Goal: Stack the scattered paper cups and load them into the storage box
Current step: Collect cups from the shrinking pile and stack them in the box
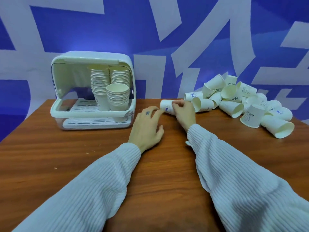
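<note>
three stacks of cups [110,87] stand inside the open storage box [93,113] at the left of the table [50,148], two tall at the back and one shorter in front. my left hand [147,126] rests flat just right of the box, fingers relaxed and lightly spread, tips touching a lying paper cup [166,106]. my right hand [184,113] pinches that cup's far end with curled fingers. further right sits the loose pile [242,101], still large. risk as i judge it: squeezing could crush the thin wall, or a nudge could roll pile cups off the table edge.
</note>
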`<state>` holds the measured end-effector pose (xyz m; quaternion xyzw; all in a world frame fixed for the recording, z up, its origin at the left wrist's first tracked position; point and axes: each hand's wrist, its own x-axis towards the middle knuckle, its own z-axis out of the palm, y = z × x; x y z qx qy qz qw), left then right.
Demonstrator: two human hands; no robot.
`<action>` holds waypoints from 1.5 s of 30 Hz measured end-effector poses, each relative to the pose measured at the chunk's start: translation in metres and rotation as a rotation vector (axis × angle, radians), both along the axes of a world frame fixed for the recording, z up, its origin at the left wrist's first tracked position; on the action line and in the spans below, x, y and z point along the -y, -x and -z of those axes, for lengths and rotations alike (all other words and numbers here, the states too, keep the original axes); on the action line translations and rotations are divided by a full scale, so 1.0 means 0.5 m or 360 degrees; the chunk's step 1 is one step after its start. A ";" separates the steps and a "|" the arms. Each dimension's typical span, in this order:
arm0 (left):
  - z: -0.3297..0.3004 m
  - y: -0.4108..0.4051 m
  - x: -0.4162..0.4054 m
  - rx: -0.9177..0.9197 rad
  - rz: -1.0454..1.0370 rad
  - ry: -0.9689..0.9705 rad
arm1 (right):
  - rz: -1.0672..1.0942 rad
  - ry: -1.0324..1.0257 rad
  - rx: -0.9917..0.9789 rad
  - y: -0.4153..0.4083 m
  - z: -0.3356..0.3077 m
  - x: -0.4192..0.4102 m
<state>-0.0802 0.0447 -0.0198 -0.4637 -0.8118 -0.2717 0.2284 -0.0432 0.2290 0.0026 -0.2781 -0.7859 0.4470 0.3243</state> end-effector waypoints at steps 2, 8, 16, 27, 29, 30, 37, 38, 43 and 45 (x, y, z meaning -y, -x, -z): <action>-0.003 0.002 0.002 -0.0089 -0.0101 0.0047 | -0.0262 0.0029 -0.0126 -0.039 -0.015 0.035; 0.012 0.015 -0.004 -0.0108 -0.0225 0.0093 | -0.0131 -0.0149 -0.0102 -0.077 -0.040 0.006; 0.005 0.003 -0.001 -0.0026 -0.0146 0.0022 | 0.0330 -0.1826 0.1708 -0.094 -0.024 -0.157; -0.036 -0.026 0.025 0.0584 0.0024 -0.0411 | 0.0141 -0.1466 0.0787 -0.140 -0.088 -0.123; -0.052 -0.032 0.036 0.0652 0.0079 -0.0493 | 0.0083 -0.1438 0.0648 -0.139 -0.100 -0.100; -0.061 -0.035 0.043 0.0654 0.0088 -0.0533 | 0.0072 -0.1448 0.0558 -0.136 -0.106 -0.086; -0.150 -0.015 0.111 0.0534 -0.0206 -0.1067 | -0.0185 -0.0955 -0.0221 -0.065 -0.201 0.075; -0.159 -0.005 0.127 0.0520 -0.0272 -0.1167 | -0.0251 -0.0888 -0.0299 -0.050 -0.214 0.104; -0.193 0.036 0.204 0.0596 -0.0426 -0.1442 | -0.0513 -0.0931 -0.0300 0.030 -0.254 0.212; -0.196 0.045 0.227 0.0608 -0.0434 -0.1448 | -0.0592 -0.1029 -0.0103 0.062 -0.256 0.231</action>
